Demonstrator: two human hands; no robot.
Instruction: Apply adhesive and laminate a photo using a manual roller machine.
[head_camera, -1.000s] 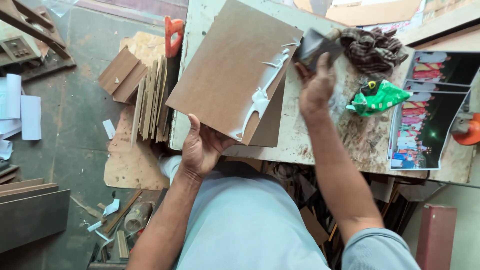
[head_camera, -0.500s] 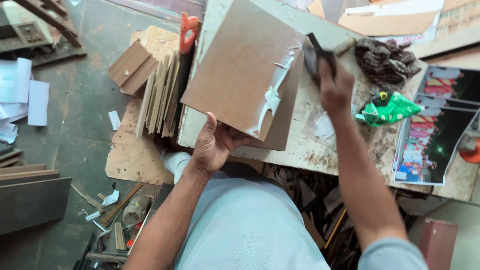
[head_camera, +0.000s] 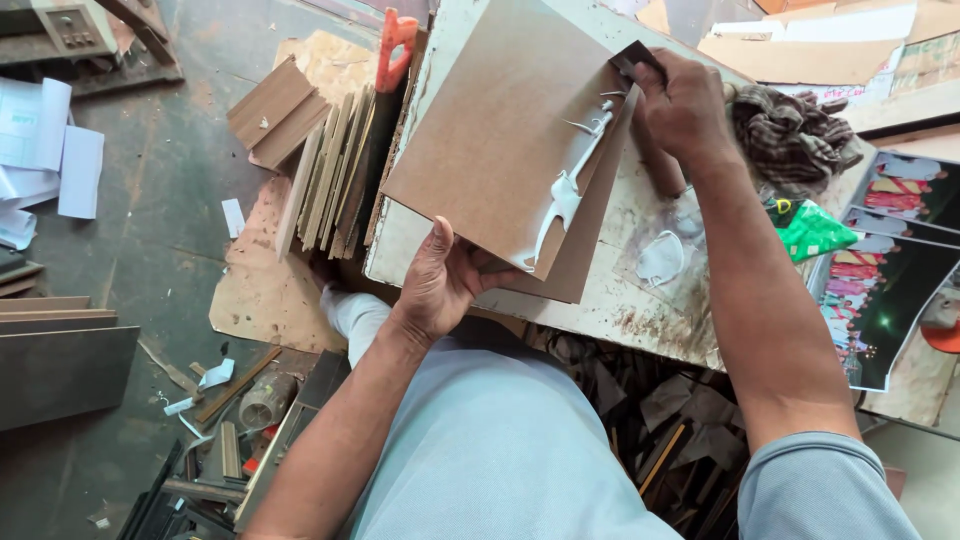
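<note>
At a worn bench (head_camera: 640, 320), the left hand (head_camera: 440, 285) grips the near corner of a brown board (head_camera: 500, 130), tilted up over a second sheet. The right hand (head_camera: 685, 105) pinches a small dark scraper (head_camera: 632, 60) (perhaps card) at the board's far edge, beside a smear of white glue (head_camera: 565, 190). A checked rag (head_camera: 795, 140) lies nearby.

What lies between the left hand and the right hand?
In the head view, the brown board spans between left hand and right hand, with white glue along its edge.
</note>
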